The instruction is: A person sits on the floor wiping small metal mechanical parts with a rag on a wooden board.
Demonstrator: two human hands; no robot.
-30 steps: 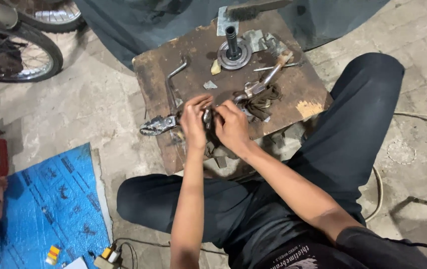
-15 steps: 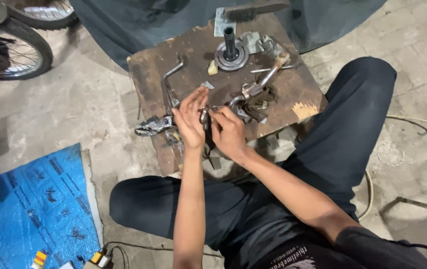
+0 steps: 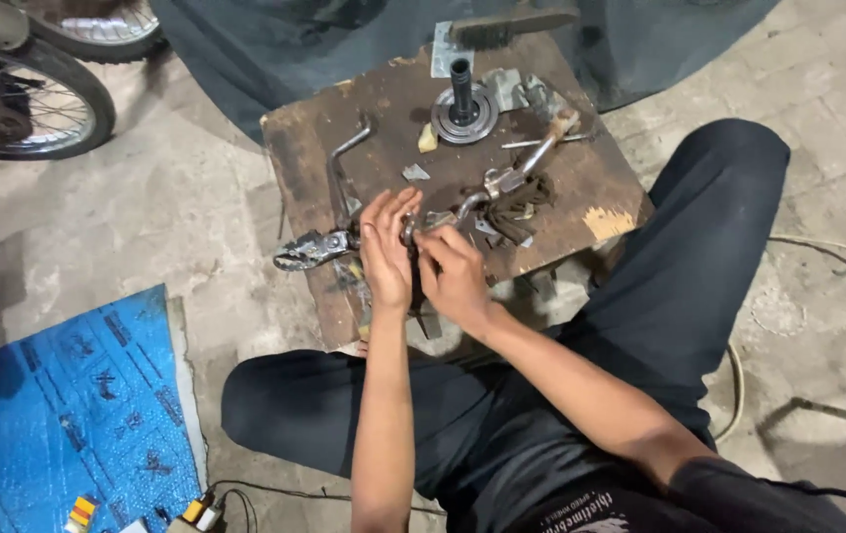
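- Dim, even light with soft shadows and no glare.
- The hands [image 3: 423,262] are slightly motion-blurred.
- Mild wide-angle bending at the edges.

On the wooden board [image 3: 581,188], between the spread legs: both hands together at the near edge, left hand [image 3: 385,252] just left of right hand [image 3: 455,276]. Locking pliers [image 3: 312,249] immediately left of the left hand. Bent crank rod [image 3: 342,173] behind those. Shaft on a disc [image 3: 462,107] at the far middle. Bicycle wheel [image 3: 58,109] far left; plastic sheet [image 3: 77,405] near left on the floor.
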